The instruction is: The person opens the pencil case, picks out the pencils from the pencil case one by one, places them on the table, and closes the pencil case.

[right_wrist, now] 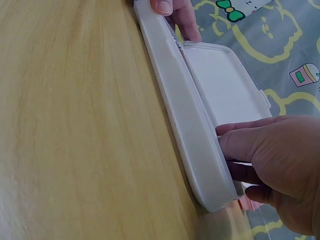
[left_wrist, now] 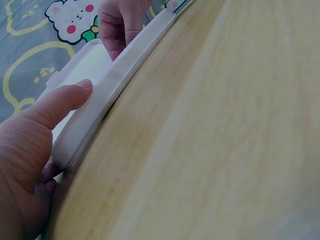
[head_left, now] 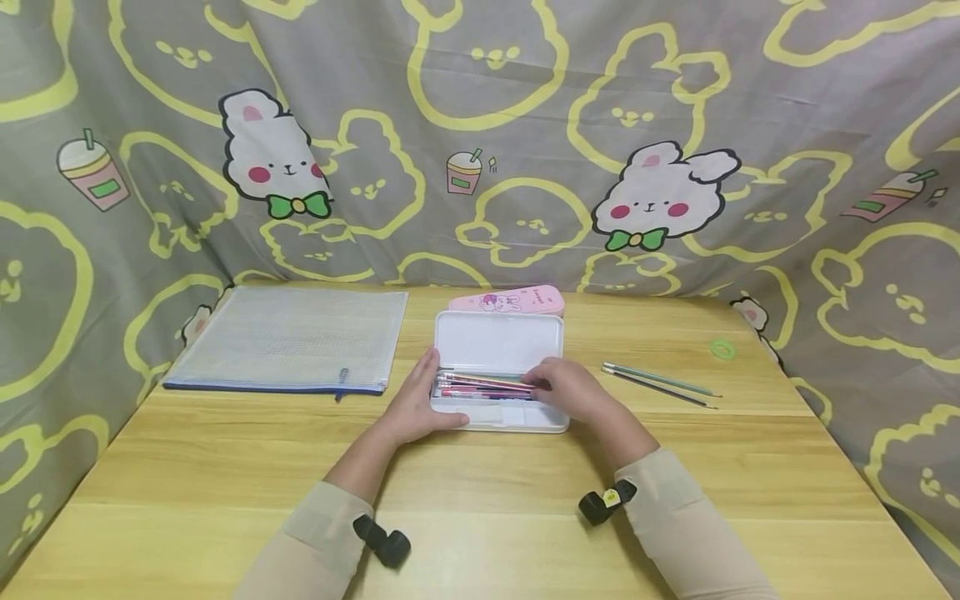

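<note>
A white pencil case (head_left: pixel 498 343) lies on the table with its lid swung up at the back. Several pencils (head_left: pixel 480 386) lie lengthwise inside it. My left hand (head_left: pixel 415 406) grips the case's left end, thumb over the front rim and fingers along the left side. From the right, my right hand (head_left: pixel 572 388) reaches into the case, thumb and fingers pinching about the right ends of the pencils. In the right wrist view, the case's front wall (right_wrist: pixel 175 105) hides the fingertips of that hand. White compartments line the front of the case.
Behind the lid sits a pink pencil case (head_left: pixel 540 298) with a rabbit print. A mesh zip pouch (head_left: pixel 292 337) lies at the left. On the right are two pencils (head_left: pixel 660 382) and a green ring (head_left: pixel 722 348). A patterned curtain (head_left: pixel 525 225) hangs behind the table.
</note>
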Demonstrator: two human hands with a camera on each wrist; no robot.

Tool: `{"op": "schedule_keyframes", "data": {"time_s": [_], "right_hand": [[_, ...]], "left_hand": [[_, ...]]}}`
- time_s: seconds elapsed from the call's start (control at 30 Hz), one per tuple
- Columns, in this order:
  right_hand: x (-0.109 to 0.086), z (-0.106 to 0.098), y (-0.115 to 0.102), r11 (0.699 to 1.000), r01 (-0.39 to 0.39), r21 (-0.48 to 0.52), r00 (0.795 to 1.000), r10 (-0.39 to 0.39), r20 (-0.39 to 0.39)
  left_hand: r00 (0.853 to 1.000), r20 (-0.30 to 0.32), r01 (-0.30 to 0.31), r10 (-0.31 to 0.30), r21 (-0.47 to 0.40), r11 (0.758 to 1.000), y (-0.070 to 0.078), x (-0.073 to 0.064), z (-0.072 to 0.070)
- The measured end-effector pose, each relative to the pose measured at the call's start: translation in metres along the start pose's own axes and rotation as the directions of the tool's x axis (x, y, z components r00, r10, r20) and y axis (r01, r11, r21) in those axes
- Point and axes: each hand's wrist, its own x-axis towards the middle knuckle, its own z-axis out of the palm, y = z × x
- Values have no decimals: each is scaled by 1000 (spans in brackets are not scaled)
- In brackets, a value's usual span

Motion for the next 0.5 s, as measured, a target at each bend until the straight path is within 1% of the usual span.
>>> {"op": "schedule_keyframes", "data": {"time_s": [0.13,0.23,0.33,0.5], "right_hand": [[2,0,0,1000,-9,28,1000,8,10],[3,1,1,996,-37,78,999,36,20],[4,2,2,989,-67,134,998,64,24],[4,3,7,971,-94,218,996,91,22]], "left_hand": [[1000,-4,-10,10,2,1000,-1,1,0],[1000,-2,-5,5,1,1000,-1,1,0],[1000,1,-2,2,-1,1000,-1,0,1],[1000,-1,-6,6,-2,1000,-1,0,0]]}}
